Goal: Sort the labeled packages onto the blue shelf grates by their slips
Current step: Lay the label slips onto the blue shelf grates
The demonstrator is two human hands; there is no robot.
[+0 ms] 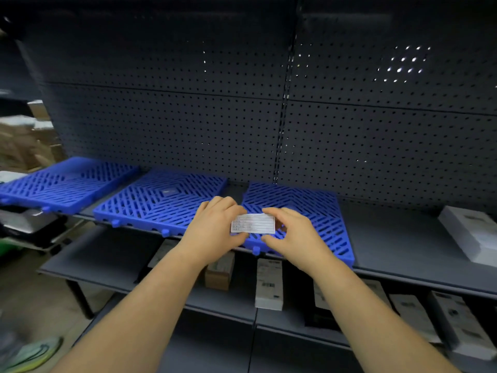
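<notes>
A small white slip (253, 223) with printed lines is held between both hands over the front left corner of the right blue grate (309, 208). My left hand (215, 224) pinches its left end and my right hand (293, 232) pinches its right end. Two more blue grates lie on the same grey shelf: a middle grate (158, 203) and a left grate (64, 181). A white package (473, 232) rests at the shelf's far right. Several labeled packages (269, 284) stand on the lower shelf below my arms.
A dark pegboard back wall (242, 117) rises behind the shelf. Cardboard boxes (29, 141) are piled at the far left. A small brown box (219, 273) sits on the lower shelf. A dark cart or rack (29, 227) stands low on the left.
</notes>
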